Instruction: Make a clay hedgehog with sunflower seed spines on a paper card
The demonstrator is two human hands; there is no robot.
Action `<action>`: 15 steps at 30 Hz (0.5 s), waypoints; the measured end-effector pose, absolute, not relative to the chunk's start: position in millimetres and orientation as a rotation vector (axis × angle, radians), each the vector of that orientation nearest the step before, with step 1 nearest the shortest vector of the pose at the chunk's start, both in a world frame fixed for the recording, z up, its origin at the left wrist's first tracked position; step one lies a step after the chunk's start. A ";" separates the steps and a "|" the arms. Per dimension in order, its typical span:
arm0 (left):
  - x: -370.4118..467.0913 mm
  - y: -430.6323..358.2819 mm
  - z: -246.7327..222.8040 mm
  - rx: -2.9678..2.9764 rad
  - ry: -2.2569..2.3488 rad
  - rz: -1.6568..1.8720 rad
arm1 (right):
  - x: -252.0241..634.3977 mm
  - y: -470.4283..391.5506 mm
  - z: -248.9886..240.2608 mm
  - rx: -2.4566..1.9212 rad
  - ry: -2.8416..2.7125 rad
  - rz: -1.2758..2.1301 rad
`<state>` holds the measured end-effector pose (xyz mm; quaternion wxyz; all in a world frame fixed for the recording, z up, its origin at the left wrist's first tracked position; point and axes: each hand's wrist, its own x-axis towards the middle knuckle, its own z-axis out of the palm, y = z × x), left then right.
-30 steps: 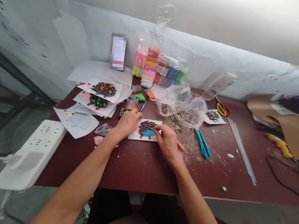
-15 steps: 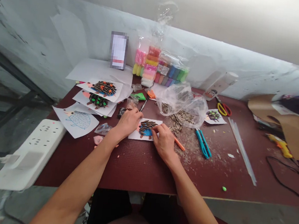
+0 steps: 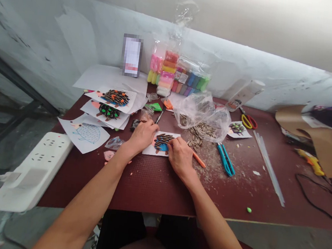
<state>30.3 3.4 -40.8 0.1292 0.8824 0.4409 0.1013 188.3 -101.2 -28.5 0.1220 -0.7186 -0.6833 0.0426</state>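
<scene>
A small white card [image 3: 147,150] lies in front of me with a hedgehog [image 3: 161,145] on it, its blue body partly covered by rows of striped sunflower seeds. My left hand [image 3: 144,134] rests with curled fingers at the card's left edge, gripping it against the table. On the card's right side, my right hand [image 3: 181,154] has thumb and fingertips pinched together at the hedgehog's body. Whatever sits in that pinch is hidden. Loose sunflower seeds [image 3: 203,129] spill from a clear plastic bag [image 3: 196,108] beyond my right hand. An orange pen-like stick [image 3: 199,160] lies beside that hand.
Finished-looking hedgehog cards [image 3: 114,98] and a blue hedgehog drawing [image 3: 89,133] lie left. At right are a teal cutter [image 3: 225,160], scissors [image 3: 248,121], clear glue sticks [image 3: 269,169] and a yellow glue gun [image 3: 311,160]. Coloured clay packs [image 3: 167,74] stand behind; a power strip [image 3: 35,169] is left.
My right hand's fingers have curled in and shifted slightly over the hedgehog's right side. My left hand and the card stay in place.
</scene>
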 end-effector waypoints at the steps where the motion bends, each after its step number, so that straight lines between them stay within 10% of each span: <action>1: 30.3 3.4 -41.0 2.567 1.283 0.296 | 187.4 -100.8 -27.7 -2.114 -2.005 0.122; 15: 29.8 4.1 -41.3 2.588 1.276 0.293 | 188.4 -100.7 -24.7 -2.078 -1.922 0.221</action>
